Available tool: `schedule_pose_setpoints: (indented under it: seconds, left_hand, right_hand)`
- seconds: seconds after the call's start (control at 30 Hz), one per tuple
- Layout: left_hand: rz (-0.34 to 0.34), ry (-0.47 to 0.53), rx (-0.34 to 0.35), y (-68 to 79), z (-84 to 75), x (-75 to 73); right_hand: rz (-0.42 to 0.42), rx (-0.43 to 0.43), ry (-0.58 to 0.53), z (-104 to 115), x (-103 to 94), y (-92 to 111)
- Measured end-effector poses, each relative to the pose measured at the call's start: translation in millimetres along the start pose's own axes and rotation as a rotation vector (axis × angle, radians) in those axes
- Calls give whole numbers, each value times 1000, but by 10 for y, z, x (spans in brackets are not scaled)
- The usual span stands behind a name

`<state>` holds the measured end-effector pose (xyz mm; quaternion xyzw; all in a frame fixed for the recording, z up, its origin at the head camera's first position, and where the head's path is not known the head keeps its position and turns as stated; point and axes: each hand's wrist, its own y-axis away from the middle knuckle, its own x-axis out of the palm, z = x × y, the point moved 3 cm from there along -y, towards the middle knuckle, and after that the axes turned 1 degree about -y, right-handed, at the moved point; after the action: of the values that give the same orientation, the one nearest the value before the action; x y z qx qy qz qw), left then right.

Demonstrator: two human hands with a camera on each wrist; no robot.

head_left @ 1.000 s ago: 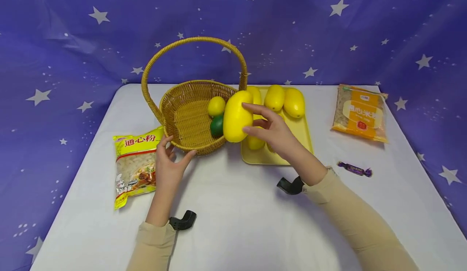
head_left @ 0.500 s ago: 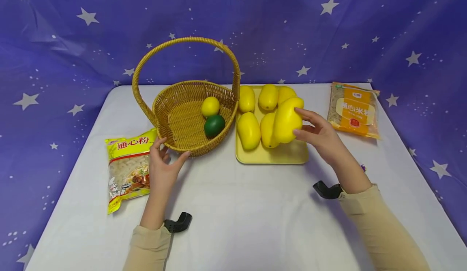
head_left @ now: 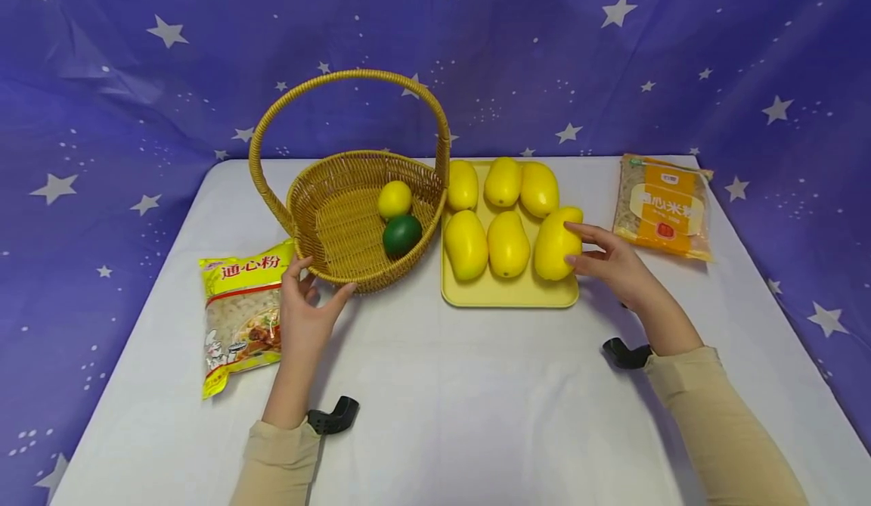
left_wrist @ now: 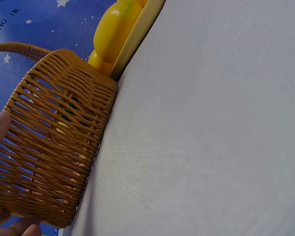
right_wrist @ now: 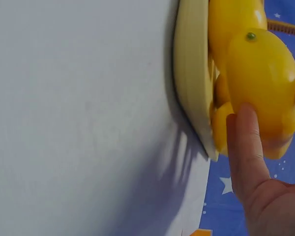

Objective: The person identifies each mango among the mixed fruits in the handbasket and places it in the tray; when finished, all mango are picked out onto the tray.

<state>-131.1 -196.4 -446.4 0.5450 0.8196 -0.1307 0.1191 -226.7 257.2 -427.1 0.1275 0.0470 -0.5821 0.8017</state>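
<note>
In the head view a yellow mango (head_left: 556, 244) is at the front right corner of the yellow tray (head_left: 509, 297). My right hand (head_left: 622, 268) pinches its right side between thumb and fingers; the right wrist view shows the thumb laid along this mango (right_wrist: 263, 78). Several other mangoes (head_left: 508, 245) lie in two rows on the tray. My left hand (head_left: 309, 313) grips the front left rim of the wicker basket (head_left: 367, 275), thumb and fingers spread along it. In the basket lie a small yellow fruit (head_left: 395, 200) and a dark green fruit (head_left: 402, 235).
A yellow pasta bag (head_left: 241, 313) lies left of the basket, partly behind my left hand. An orange pasta bag (head_left: 663, 207) is at the back right of the white table (head_left: 476, 400). The basket's tall handle (head_left: 354, 75) arches above it. A starry purple cloth (head_left: 517, 45) hangs behind.
My right hand has carried the mango from beside the basket rightward and down to the tray's front right corner. My left hand stays at the basket rim.
</note>
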Motion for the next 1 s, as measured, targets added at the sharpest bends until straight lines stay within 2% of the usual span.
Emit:
schedule_pose_setpoints:
  seconds: [0.27,0.47,1.0]
  left_hand:
    - [-1,6,2,-10,20,16]
    - [-18,1,12,-14,13,3]
    - [-17,-2,9,-7,-16,-2]
  right_hand:
    - [37,91,132,5,-5,-40]
    - [83,85,208,20,12,-107]
    - [151,121,214,72,18,-131]
